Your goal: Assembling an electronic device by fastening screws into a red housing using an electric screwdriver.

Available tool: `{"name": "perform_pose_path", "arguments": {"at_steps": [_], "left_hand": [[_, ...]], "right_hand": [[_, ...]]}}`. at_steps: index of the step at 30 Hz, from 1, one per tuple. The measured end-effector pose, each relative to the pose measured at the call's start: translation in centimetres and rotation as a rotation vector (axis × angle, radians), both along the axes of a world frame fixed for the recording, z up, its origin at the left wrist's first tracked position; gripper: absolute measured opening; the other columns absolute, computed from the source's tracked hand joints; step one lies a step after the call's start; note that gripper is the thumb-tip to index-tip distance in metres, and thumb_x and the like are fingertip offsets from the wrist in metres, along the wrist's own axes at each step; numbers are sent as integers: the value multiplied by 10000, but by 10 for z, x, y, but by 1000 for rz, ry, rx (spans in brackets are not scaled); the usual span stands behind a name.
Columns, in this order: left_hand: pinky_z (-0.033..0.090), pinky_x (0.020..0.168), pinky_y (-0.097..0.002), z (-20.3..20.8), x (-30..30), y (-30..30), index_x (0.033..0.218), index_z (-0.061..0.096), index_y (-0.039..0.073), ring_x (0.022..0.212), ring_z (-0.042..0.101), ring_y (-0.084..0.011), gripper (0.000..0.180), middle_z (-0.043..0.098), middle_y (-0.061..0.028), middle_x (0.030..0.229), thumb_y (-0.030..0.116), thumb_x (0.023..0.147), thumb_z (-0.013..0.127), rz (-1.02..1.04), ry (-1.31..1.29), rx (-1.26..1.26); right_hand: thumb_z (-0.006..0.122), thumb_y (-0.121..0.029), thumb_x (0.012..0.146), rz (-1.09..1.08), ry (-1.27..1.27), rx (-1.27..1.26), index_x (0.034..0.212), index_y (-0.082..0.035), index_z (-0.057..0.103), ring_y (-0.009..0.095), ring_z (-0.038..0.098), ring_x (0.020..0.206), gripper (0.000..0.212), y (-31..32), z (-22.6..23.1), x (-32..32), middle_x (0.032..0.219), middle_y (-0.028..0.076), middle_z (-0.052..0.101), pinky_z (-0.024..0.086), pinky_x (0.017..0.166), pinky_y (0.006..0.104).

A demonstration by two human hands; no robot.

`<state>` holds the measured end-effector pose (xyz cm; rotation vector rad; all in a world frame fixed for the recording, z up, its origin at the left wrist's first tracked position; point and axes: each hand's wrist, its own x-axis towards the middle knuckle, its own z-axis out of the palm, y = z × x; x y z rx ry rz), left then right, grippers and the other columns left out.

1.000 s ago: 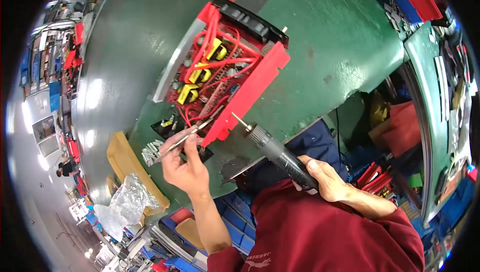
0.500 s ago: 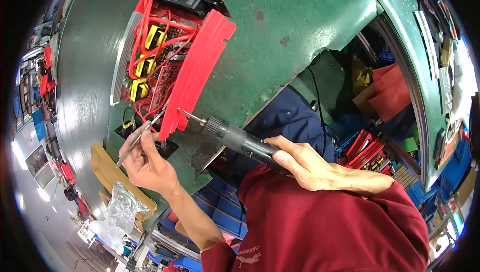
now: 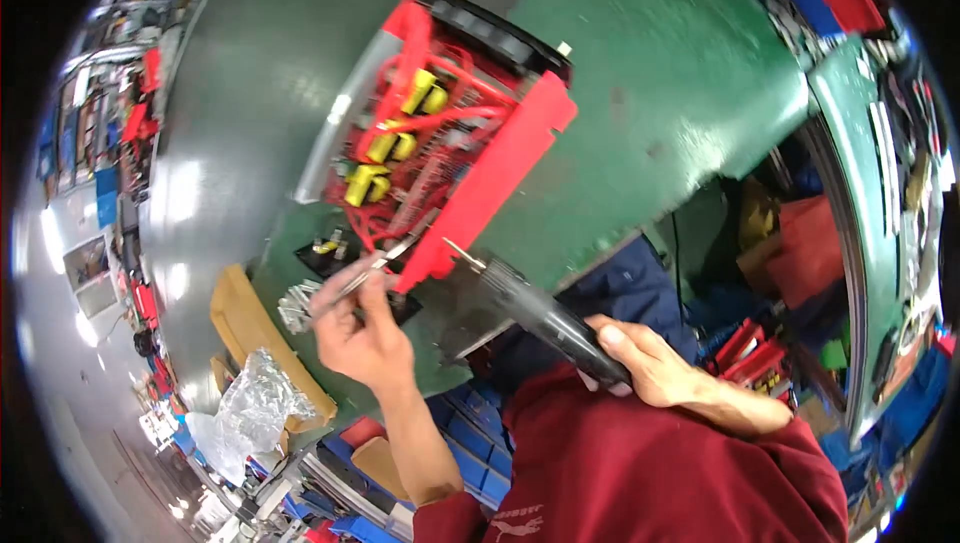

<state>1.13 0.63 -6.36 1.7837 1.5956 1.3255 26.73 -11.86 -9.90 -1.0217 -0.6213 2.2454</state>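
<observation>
Apparently only the view is shifted, work uninterrupted: at the red housing (image 3: pixel 440 143), near the surface's (image 3: pixel 690 53) front edge, a driver (image 3: pixel 550 318) is gripped by the right hand (image 3: pixel 648 358), a thin tool (image 3: pixel 362 278) pinched by the left hand (image 3: pixel 370 343).

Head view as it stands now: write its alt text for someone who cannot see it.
A right hand points a black power screwdriver toward the red side panel of an open electronic unit on a green bench, while the left hand holds a slim metal tool near the panel's lower end. Red wires and yellow components crowd the unit.
</observation>
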Motion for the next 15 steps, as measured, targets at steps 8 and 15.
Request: {"name": "perform_pose_path", "arguments": {"at_steps": [8,15], "left_hand": [[584,730,-307,-1,-10,-1,1005,611,-44,811,721,-228,170,727,-190,951,-66,870,712,-121,21,45],[577,795,-368,42,-5,1,1021,553,-42,865,692,-281,186,681,-230,996,62,1040,399,-209,87,116]], "right_hand": [[207,-662,1022,50,216,-171,1349,37,522,150,558,650,833,-5,-13,-3,782,99,636,446,636,269],[638,-522,935,50,25,-76,1301,-39,506,58,477,623,620,1,8,-3,823,33,610,362,546,199]]}}
